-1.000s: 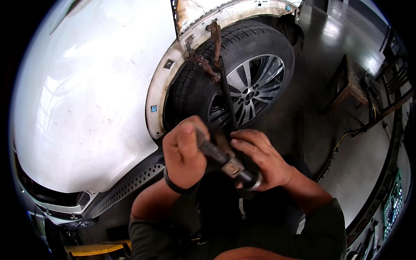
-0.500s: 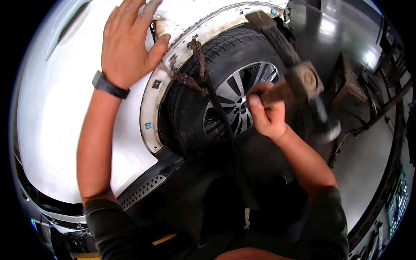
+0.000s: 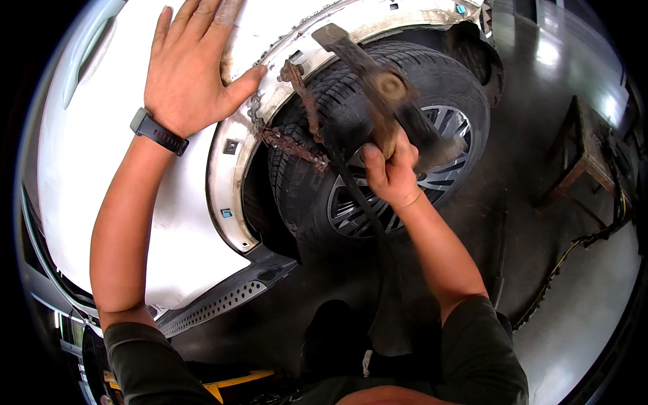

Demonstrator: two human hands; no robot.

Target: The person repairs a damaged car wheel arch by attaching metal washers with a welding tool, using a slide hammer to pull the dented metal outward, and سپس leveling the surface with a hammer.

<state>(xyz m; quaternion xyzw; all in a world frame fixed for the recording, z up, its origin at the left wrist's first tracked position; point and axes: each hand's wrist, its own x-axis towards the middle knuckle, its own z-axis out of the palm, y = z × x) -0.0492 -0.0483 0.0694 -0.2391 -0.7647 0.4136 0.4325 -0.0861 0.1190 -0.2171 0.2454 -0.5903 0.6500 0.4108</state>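
Right now, your left hand (image 3: 189, 88) is spread wide, palm down on the smooth white car body panel (image 3: 169, 229), its thumb reaching toward the scuffed, pale wheel-arch edge (image 3: 226, 172). A grey watch with a black band (image 3: 159, 131) circles that wrist. Your right hand (image 3: 395, 172) is wrapped around the brownish handle of a long-headed dark metal hammer (image 3: 390, 88), which is raised over the black rubber tyre (image 3: 300, 189). 1 end of its head points toward the arch; the other is blurred in front of the silver-and-black spoked wheel (image 3: 439, 192). You cannot tell from this view whether the head touches anything. Between your 2 hands, 2 rusty brown metal pieces (image 3: 307, 101) come together near a long black strip (image 3: 368, 209), which runs down past the wheel toward your legs. Low on your left is a perforated grey side step (image 3: 219, 305); a worn brown stool (image 3: 586, 160) stands well apart on your right.
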